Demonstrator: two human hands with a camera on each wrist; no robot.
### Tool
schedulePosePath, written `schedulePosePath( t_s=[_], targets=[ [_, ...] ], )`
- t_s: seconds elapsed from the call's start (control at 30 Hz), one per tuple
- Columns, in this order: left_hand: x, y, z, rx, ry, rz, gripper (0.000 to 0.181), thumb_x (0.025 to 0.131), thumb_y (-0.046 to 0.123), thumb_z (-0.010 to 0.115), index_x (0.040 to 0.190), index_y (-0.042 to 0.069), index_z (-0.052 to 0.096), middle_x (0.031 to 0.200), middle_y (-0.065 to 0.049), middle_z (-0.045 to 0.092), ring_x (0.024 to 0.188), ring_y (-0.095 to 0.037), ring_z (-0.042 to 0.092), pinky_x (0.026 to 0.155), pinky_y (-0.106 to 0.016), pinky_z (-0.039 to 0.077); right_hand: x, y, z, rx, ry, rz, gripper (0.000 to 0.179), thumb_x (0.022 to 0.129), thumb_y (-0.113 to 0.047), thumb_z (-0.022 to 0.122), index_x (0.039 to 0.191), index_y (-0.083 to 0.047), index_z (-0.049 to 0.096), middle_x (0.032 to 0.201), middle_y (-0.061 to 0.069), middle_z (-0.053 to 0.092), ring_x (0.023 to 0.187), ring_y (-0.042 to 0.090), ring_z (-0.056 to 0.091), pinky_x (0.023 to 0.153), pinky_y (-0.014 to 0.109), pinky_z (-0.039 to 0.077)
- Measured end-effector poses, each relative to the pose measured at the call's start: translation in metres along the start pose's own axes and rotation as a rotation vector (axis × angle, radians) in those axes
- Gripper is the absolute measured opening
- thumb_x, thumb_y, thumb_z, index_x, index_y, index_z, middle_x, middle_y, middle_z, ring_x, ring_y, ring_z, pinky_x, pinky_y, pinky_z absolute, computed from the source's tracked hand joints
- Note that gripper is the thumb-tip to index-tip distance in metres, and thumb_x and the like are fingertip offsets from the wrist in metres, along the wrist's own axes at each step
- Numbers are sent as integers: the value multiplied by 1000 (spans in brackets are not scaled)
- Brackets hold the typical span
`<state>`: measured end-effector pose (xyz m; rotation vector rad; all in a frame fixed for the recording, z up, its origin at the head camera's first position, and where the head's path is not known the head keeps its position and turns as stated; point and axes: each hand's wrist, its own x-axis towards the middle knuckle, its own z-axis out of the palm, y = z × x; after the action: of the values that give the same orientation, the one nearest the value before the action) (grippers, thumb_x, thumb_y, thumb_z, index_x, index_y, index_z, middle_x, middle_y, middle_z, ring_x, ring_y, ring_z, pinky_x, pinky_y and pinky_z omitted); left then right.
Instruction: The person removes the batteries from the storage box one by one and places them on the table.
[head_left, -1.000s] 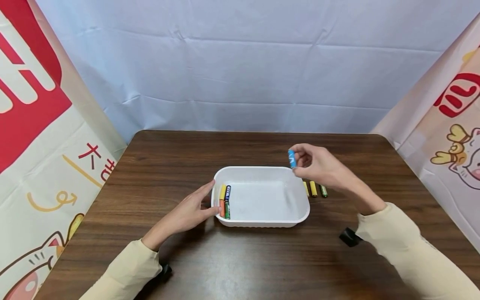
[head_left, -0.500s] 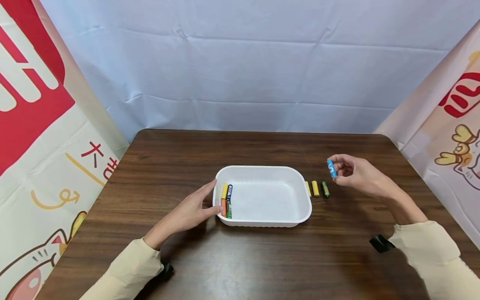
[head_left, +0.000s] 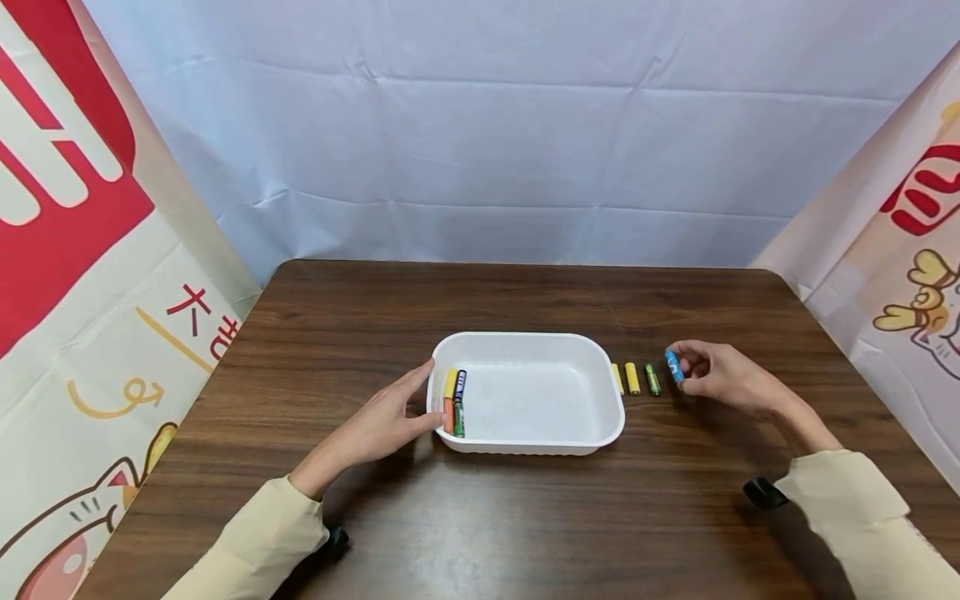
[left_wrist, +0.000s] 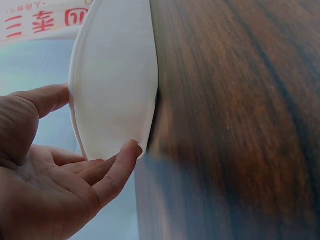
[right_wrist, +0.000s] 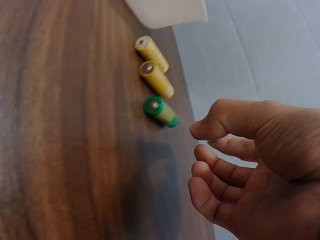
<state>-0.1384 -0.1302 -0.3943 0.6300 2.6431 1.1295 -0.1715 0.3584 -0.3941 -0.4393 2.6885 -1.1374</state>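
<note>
A white plastic tray [head_left: 525, 446] sits mid-table, and my left hand [head_left: 378, 419] holds its left end. In the left wrist view, the thumb hooks over the tray's rim while fingers touch the outer wall. Inside, along the left wall, lie a yellow battery [head_left: 450, 383], a dark blue battery [head_left: 460, 387], an orange battery [head_left: 448, 415] and a green battery [head_left: 459, 420]. My right hand [head_left: 723, 379] pinches a light blue battery [head_left: 674, 366] between thumb and fingers, close to the tabletop; the right wrist view mostly hides it behind the thumb.
Right of the tray, a yellow battery [right_wrist: 152, 53], another yellow battery [right_wrist: 156, 79] and a green battery [right_wrist: 161, 111] lie side by side on the dark wooden table [head_left: 480, 525]. A pale cloth [head_left: 480, 133] hangs behind, with printed banners at both sides.
From above the tray's far right corner, my right hand has carried the light blue battery rightward and then down, beside the green one. The left hand stays at the tray.
</note>
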Motion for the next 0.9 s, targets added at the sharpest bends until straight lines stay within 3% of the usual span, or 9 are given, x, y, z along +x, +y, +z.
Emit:
schedulePosePath(
  t_s=[0.33, 0.53, 0.9],
  targets=[
    [1, 0, 0, -5, -4, -18, 81, 85, 35, 68, 149, 14, 24, 147, -6, 31, 92, -8, 60, 84, -32, 47, 2, 9, 11, -126, -7, 12, 47, 78, 5, 66, 120, 12, 48, 84, 11, 54, 71, 15, 49, 57, 24, 42],
    [0, 0, 0, 6, 3, 3, 80, 85, 34, 68, 148, 12, 24, 147, -7, 31, 95, -10, 59, 86, -34, 46, 3, 10, 14, -229, 14, -4, 47, 76, 0, 70, 117, 10, 52, 84, 8, 56, 71, 15, 50, 59, 24, 41],
    [0, 0, 0, 5, 5, 14, 81, 85, 36, 67, 149, 12, 23, 147, -8, 31, 101, -14, 58, 89, -36, 45, 3, 9, 15, -227, 45, -10, 48, 75, -4, 73, 116, 10, 53, 83, 8, 56, 69, 14, 50, 57, 24, 40]
  ],
)
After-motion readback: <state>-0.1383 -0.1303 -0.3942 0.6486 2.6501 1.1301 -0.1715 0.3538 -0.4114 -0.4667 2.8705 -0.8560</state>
